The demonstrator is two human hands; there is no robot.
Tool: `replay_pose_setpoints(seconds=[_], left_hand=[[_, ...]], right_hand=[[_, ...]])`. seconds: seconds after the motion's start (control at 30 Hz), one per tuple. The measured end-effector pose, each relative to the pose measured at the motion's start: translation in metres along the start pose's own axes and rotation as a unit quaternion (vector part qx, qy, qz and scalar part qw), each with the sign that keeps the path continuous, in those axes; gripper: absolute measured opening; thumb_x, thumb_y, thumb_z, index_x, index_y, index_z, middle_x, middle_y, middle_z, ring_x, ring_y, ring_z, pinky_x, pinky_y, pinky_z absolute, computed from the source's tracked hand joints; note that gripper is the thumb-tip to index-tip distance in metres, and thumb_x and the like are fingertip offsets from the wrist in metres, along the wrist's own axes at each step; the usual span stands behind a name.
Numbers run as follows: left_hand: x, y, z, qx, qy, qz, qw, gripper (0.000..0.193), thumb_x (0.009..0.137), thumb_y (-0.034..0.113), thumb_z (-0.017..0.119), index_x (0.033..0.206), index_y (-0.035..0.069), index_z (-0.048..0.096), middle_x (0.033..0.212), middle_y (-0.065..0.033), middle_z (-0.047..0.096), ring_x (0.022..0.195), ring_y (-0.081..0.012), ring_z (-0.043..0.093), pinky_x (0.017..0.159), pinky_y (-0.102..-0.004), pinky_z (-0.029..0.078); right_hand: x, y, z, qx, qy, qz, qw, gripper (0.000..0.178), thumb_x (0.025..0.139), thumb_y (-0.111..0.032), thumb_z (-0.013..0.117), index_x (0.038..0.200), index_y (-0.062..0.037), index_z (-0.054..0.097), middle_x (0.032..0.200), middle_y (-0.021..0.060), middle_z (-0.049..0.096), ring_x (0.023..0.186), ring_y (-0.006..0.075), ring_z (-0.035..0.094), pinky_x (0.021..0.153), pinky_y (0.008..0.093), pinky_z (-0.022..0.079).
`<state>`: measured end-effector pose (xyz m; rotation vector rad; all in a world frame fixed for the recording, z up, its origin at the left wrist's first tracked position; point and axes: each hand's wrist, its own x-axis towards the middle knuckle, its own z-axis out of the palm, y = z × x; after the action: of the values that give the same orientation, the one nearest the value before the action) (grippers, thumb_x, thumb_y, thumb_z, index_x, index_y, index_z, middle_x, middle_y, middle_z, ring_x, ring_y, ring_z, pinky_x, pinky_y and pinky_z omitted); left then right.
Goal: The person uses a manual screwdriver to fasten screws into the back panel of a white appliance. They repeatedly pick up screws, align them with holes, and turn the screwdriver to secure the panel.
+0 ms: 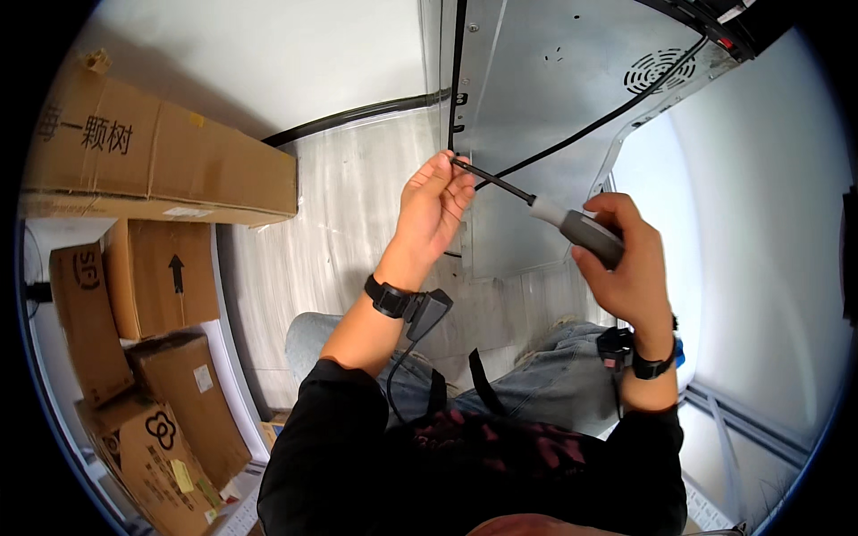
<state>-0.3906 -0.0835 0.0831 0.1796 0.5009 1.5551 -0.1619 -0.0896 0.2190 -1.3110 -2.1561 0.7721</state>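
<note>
My right hand (636,272) is wrapped round the grey handle of a screwdriver (505,186), its dark shaft slanting up and left. The tip of that shaft meets the fingers of my left hand (432,207), pinched together at the edge of a grey metal panel (545,134). Whatever sits between those fingertips is too small to make out. A black cable (585,134) crosses the panel diagonally and passes behind the screwdriver shaft near my left fingers. Small holes and dark fittings line the panel's left edge above my left hand.
To the left lie a long cardboard box (179,152) and, below it, several smaller cartons (174,277) on a white shelf. Round vent slots (659,71) pierce the panel's upper right. A pale curved surface (760,205) stands at the right, above grey wood-look flooring (353,214).
</note>
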Motion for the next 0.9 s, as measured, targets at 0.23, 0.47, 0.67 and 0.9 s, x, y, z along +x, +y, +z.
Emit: replay_pose_setpoints(seconds=[0.23, 0.47, 0.67, 0.9], left_hand=[[0.014, 0.012, -0.003, 0.047, 0.028, -0.054, 0.997, 0.017, 0.096, 0.021, 0.051, 0.101, 0.006, 0.057, 0.091, -0.0037, 0.063, 0.075, -0.0114, 0.061, 0.066, -0.0232, 0.053], [0.037, 0.018, -0.002, 0.098, 0.0, -0.104, 0.99, 0.019, 0.096, 0.023, 0.051, 0.104, 0.007, 0.058, 0.089, -0.0017, 0.064, 0.071, -0.0092, 0.06, 0.061, -0.0223, 0.05], [0.041, 0.018, 0.006, 0.117, 0.011, -0.081, 0.99, 0.019, 0.096, 0.021, 0.051, 0.106, 0.006, 0.059, 0.09, -0.0015, 0.065, 0.07, -0.0081, 0.06, 0.062, -0.0229, 0.05], [0.049, 0.023, 0.015, 0.14, 0.013, -0.053, 0.989, 0.019, 0.095, 0.019, 0.052, 0.105, 0.004, 0.058, 0.089, -0.0027, 0.063, 0.067, -0.0081, 0.056, 0.06, -0.0226, 0.048]], right_hand=[[-0.03, -0.009, 0.058, 0.049, 0.075, 0.053, 0.995, 0.035, 0.072, -0.003, 0.066, 0.104, -0.0048, 0.052, 0.089, 0.0183, 0.064, 0.082, 0.0358, 0.064, 0.07, 0.0375, 0.05], [-0.054, 0.005, 0.121, 0.176, 0.156, 0.097, 0.967, 0.037, 0.076, -0.016, 0.071, 0.106, -0.0033, 0.053, 0.087, 0.0144, 0.062, 0.078, 0.0279, 0.063, 0.067, 0.0345, 0.049], [-0.051, -0.002, 0.134, 0.211, 0.169, 0.116, 0.956, 0.035, 0.077, -0.017, 0.071, 0.104, -0.0026, 0.053, 0.086, 0.0134, 0.062, 0.072, 0.0264, 0.063, 0.063, 0.0349, 0.049], [-0.043, -0.009, 0.126, 0.235, 0.178, 0.111, 0.949, 0.033, 0.078, -0.016, 0.07, 0.102, -0.0024, 0.053, 0.085, 0.0136, 0.062, 0.071, 0.0275, 0.062, 0.063, 0.0348, 0.048]])
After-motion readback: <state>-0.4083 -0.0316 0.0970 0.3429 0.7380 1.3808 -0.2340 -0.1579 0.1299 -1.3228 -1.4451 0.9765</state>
